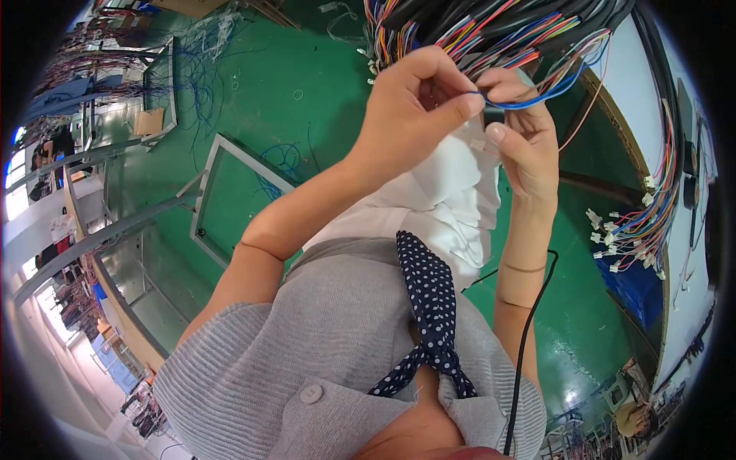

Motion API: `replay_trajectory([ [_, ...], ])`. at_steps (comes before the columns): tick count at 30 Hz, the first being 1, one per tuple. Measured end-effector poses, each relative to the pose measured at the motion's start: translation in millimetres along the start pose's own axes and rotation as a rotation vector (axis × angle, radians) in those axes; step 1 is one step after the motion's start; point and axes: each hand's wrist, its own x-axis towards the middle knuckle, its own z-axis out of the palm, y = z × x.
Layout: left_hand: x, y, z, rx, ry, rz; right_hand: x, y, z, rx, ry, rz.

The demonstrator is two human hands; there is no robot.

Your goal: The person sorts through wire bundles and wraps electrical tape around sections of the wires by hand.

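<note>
Looking down, nearest first:

Clothing: your grey ribbed top (pixel 337 337) fills the lower middle, with a navy polka-dot tie (pixel 429 307) knotted at the collar and a white skirt (pixel 437 203) below it.

Cable: a thin black cable (pixel 529 330) runs down beside your right forearm.

Left hand: your left hand (pixel 406 115) is raised in front of you, thumb and forefinger pinched narrow on a blue wire (pixel 537 98).

Right hand: your right hand (pixel 525 130) sits just beside the left, fingers curled around a small black piece (pixel 493 115) where the blue wire meets it; the thumb presses it from below.

Wire bundle: the blue wire leads up into a thick multicoloured wire harness (pixel 498 27) hanging just above both hands.

Connectors: white plug ends (pixel 613 230) on coloured leads lie to your right, against a white board (pixel 652 100).

Floor: green floor (pixel 291 100) lies beyond, with a grey metal frame (pixel 222 192) and loose blue wire scraps (pixel 280 157) on it.
</note>
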Motion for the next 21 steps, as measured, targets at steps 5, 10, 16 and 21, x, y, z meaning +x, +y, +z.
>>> replay_trajectory([
  [5,-1.3,16.5,-5.5,-0.082,-0.077,-0.068,-6.3,-6.1,4.0,0.002,0.059,0.052],
  [10,1.5,11.4,-10.6,-0.011,-0.110,-0.140,-2.5,-5.0,10.2,-0.092,0.125,0.056],
  [16,-3.7,-3.1,-4.0,0.511,0.007,0.314,-14.7,-0.8,16.6,-0.203,0.229,0.020],
  [21,-1.5,-26.8,-7.5,0.726,0.176,0.621,-29.0,-11.8,32.1,-0.234,0.204,0.083],
])
